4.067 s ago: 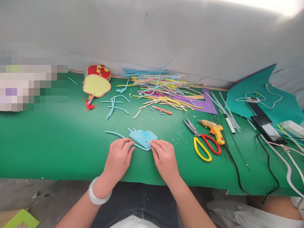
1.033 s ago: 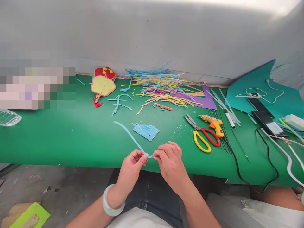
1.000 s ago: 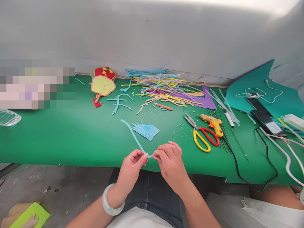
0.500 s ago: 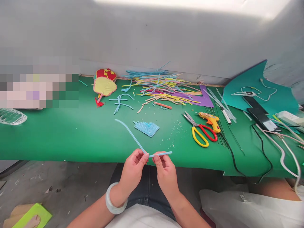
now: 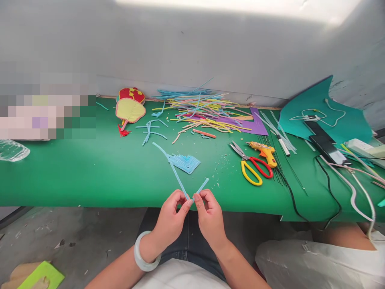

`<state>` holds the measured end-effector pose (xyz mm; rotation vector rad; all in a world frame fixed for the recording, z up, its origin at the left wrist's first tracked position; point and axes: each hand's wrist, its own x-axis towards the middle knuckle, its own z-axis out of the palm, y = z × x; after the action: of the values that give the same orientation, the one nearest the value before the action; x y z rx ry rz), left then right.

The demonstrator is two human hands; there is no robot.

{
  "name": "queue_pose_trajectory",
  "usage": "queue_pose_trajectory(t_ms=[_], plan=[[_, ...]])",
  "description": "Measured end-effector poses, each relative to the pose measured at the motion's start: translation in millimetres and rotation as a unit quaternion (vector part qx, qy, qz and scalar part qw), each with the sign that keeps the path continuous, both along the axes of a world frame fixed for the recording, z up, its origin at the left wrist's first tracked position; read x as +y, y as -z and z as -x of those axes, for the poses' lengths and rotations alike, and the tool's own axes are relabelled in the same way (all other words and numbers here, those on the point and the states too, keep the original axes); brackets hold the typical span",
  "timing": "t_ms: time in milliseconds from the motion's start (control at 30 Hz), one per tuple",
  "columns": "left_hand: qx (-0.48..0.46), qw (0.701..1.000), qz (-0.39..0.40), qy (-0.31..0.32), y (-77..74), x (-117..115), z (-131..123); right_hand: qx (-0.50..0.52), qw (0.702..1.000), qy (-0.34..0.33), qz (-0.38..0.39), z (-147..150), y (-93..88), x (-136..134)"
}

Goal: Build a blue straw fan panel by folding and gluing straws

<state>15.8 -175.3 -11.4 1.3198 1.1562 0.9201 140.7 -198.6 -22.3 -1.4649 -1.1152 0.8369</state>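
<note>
A light blue pipe cleaner [image 5: 177,176], bent into a V, is pinched at its bend near the table's front edge. My left hand [image 5: 174,212], closed, grips the longer arm, which slants up and to the left. The shorter arm points up and right from my right hand [image 5: 209,214], whose thumb and fingers are closed on it. The two hands almost touch. Just beyond them lies a flat blue piece [image 5: 187,163] of V-shaped strips set side by side; the long arm passes across its left edge in this view.
Scissors [image 5: 249,164] and a yellow glue gun [image 5: 264,152] lie to the right, with a black cord. Farther back are a pile of coloured pipe cleaners [image 5: 204,108], purple sheet [image 5: 259,124] and a yellow fan-shaped craft [image 5: 130,110]. A white-clothed person [image 5: 319,261] sits at right.
The pipe cleaner's bend has sharpened. Its short arm has swung from nearly level to pointing up and right, and the long arm stands steeper. My hands have drawn closer together.
</note>
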Motion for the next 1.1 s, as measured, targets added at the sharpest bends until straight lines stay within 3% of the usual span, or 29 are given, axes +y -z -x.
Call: queue_pose_trajectory(t_ms=[233,467,733,933,1100], plan=[[0.006,1.000,0.006,-0.015,5.3,-1,-4,-0.011,1.000,0.012,0.003,1,4.9,1],[-0.064,0.990,0.108,-0.066,6.1,-1,-8,-0.013,0.998,-0.025,0.051,-8,1.0,15],[-0.089,0.970,0.224,-0.012,6.9,13,-3,-0.144,0.985,-0.041,0.085,-16,6.6,41],[-0.076,0.978,0.194,-0.029,9.6,18,4,-0.269,0.938,-0.047,0.212,-32,-2.8,55],[-0.072,0.983,0.161,-0.041,1.3,26,10,-0.329,0.916,0.001,0.231,-42,-6.4,55]])
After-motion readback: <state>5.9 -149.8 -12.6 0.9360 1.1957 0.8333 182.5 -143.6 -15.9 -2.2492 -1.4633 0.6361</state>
